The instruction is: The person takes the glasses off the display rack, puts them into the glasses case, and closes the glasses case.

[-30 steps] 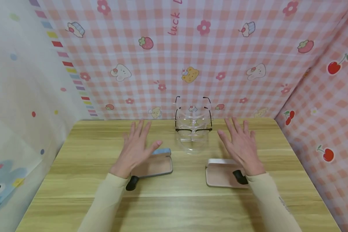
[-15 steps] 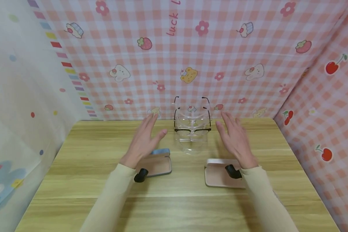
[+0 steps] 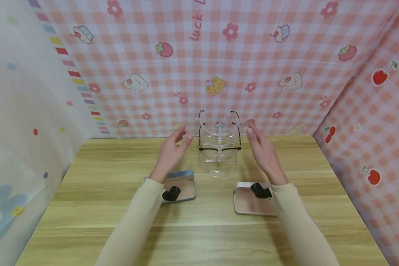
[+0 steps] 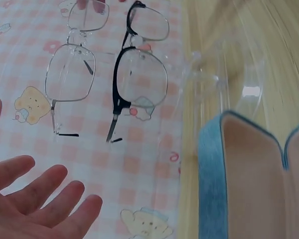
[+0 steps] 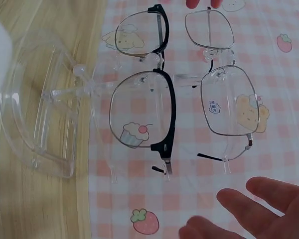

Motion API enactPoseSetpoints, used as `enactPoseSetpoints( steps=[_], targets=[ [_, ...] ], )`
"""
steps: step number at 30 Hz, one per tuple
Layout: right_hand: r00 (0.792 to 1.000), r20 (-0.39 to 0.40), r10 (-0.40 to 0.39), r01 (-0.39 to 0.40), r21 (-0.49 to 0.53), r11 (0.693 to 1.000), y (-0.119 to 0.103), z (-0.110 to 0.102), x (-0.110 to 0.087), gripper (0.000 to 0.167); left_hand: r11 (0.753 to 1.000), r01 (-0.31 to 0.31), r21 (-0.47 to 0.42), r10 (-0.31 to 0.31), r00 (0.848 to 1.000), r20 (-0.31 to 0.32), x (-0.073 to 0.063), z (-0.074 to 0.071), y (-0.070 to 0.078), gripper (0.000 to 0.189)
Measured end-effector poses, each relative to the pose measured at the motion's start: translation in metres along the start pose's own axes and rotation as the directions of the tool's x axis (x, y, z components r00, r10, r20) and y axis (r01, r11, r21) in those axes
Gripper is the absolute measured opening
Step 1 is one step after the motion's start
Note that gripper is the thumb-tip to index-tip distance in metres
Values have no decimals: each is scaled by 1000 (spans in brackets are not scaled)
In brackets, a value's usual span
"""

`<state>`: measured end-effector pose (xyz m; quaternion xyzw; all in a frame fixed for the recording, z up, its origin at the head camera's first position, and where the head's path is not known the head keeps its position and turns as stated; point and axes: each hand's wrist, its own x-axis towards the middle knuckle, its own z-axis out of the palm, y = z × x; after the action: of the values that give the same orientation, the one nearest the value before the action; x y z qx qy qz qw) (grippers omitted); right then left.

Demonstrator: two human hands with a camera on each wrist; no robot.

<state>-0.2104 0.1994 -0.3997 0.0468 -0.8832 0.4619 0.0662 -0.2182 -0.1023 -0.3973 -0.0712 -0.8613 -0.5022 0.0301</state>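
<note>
Two pairs of glasses sit one above the other on a clear display stand [image 3: 217, 173] near the back of the table. The lower pair, black-browed glasses [image 5: 173, 109], is in front of thin metal-rimmed glasses [image 5: 201, 102] in the right wrist view. My left hand [image 3: 170, 153] is raised just left of the stand, fingers loosely bent and holding nothing. On the stand's other side my right hand [image 3: 264, 153] holds nothing either, its fingers extended towards the upper glasses. Neither hand touches the glasses.
Below my left hand lies an open blue glasses case [image 3: 186, 173] with a pinkish lining. An open white glasses case [image 3: 244, 185] lies under my right wrist. Behind the wooden table [image 3: 206, 236] hangs a pink checked cloth [image 3: 186, 66]. Black wrist mounts [image 3: 171, 193] partly cover both cases.
Both hands have moved inwards, closer to the stand from either side. The spread fingers have drawn together, and those of the left hand have bent. Glasses and cases stay where they were.
</note>
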Motion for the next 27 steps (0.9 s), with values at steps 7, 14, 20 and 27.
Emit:
enactPoseSetpoints(
  steps=[7,14,20,27],
  targets=[
    [999,-18,35,-34,80,996,-1,3,8,70,983,67,-173,-69,998,-6,9,6,4,49],
    [997,16,74,-76,290,954,0,6,16,61,924,112,-366,-102,994,47,18,11,6,41],
    [993,34,111,-116,339,934,0,8,21,48,855,179,-486,-165,984,72,24,16,6,38],
    [988,21,150,-147,373,916,-4,10,27,45,793,231,-563,-241,969,59,30,21,8,35]
  ],
)
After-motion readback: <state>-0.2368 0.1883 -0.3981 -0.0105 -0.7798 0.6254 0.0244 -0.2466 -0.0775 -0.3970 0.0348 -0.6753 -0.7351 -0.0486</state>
